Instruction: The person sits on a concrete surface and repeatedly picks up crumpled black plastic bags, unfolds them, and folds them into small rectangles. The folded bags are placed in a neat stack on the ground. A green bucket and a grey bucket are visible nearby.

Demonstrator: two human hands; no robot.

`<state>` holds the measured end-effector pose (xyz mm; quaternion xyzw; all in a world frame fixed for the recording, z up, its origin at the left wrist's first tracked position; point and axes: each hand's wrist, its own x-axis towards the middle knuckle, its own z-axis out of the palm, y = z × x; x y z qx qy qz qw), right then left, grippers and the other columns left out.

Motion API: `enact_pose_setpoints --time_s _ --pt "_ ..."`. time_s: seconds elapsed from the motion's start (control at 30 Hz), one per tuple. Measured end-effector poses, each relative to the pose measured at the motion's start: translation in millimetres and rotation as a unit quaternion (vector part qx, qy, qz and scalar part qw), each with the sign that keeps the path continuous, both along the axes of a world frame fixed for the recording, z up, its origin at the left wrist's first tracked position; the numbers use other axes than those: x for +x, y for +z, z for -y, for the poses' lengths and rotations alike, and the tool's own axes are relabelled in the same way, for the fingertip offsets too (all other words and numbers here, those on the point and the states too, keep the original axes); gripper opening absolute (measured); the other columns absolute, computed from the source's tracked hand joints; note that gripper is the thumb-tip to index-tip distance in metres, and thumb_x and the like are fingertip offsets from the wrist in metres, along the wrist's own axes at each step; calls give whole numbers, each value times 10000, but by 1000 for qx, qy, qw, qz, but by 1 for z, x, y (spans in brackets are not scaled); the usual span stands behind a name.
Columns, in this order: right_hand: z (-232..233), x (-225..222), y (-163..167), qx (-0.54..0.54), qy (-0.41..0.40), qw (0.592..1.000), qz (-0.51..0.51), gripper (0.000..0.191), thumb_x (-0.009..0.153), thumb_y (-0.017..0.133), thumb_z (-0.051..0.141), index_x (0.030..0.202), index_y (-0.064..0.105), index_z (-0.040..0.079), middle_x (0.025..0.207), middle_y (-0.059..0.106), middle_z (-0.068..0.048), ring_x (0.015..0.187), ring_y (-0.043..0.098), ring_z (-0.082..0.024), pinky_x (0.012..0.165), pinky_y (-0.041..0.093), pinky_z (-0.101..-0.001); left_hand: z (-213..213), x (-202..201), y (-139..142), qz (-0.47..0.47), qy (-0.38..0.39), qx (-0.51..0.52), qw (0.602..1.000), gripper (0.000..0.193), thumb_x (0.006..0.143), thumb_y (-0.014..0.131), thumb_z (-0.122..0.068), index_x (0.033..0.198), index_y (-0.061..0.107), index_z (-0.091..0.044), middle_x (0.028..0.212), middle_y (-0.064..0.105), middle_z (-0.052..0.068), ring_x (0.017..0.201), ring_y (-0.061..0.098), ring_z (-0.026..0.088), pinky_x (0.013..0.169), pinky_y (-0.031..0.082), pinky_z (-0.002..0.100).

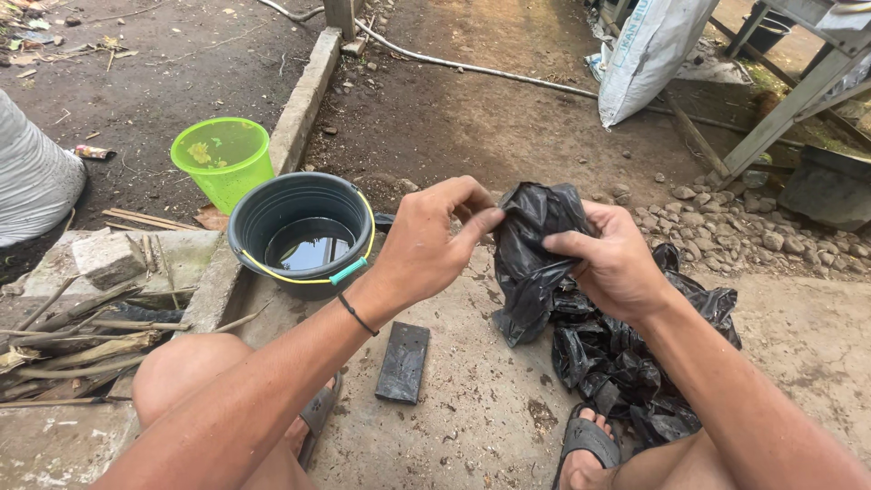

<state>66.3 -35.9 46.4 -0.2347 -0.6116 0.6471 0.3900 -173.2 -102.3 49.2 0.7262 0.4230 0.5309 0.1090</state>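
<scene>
Person squats on a concrete slab (472, 426), both hands up at centre frame on a crumpled black plastic bag (531, 259). Left hand (426, 240) pinches the bag's upper left edge — thumb and forefinger closed on the film, other fingers curled in. Right hand (612, 263) grips the bag's right side, fingers folded tight around a bunch of plastic. Bag hangs between the two hands, lifted off the ground; its lower end drops toward a heap of more black plastic (617, 363) lying on the slab near the right foot in a dark sandal (588, 440). A thin black band (357, 315) sits on the left wrist. Left of the hands, just beside them, a dark bucket (304, 231) with a yellow-and-teal handle holds dark water. Farther left, a lime-green bucket (224, 159) stands on bare soil beyond a concrete curb (304, 100). A flat black rectangular block (403, 362) lies on the slab, near, between the knees. Far right — a white sack (649, 54) leans by a metal frame; gravel (735, 227) spreads below it. Sticks (82, 336) are piled at near left.
</scene>
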Motion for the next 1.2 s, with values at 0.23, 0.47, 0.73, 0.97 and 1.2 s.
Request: enact_pose_setpoints --time_s 0.23,0.47,0.73,0.97,1.2 --pt "-16 9 23 71 -121 938 316 371 849 704 90 1202 722 -21 965 805 -141 670 659 -142 528 517 -273 -14 -16 -3 -65 119 -100 986 156 955 667 -152 952 679 3 858 747 184 842 734 346 755 542 449" --pt "-4 -7 34 35 -261 930 257 491 949 654 197 1346 492 -42 1070 753 -197 922 744 -231 721 630 -336 -14 -7 -3 20 191 -191 963 166 966 633 -176 979 649 -11 844 739 203 837 745 347 785 538 440" --pt "14 -14 31 2 -172 914 367 602 812 752 52 1351 484 21 1029 819 -207 1014 773 -241 918 560 -352 -17 -3 3 159 169 -270 934 188 928 644 -181 1062 596 -58 866 747 95 765 757 213 714 568 395" --pt "-27 16 24 -67 -177 958 217 474 889 676 15 1347 554 -8 1106 760 -140 968 721 -225 879 598 -417 -23 -7 -3 84 160 -277 944 162 940 673 -163 1051 614 -61 935 720 74 867 709 191 798 539 381" --pt "-18 18 16 -71 -134 985 83 343 938 620 59 1278 633 12 1115 746 -125 965 735 -208 862 644 -446 -14 1 -18 -154 179 151 960 135 1011 668 -148 1110 622 -70 1075 620 92 1004 587 228 883 430 405"
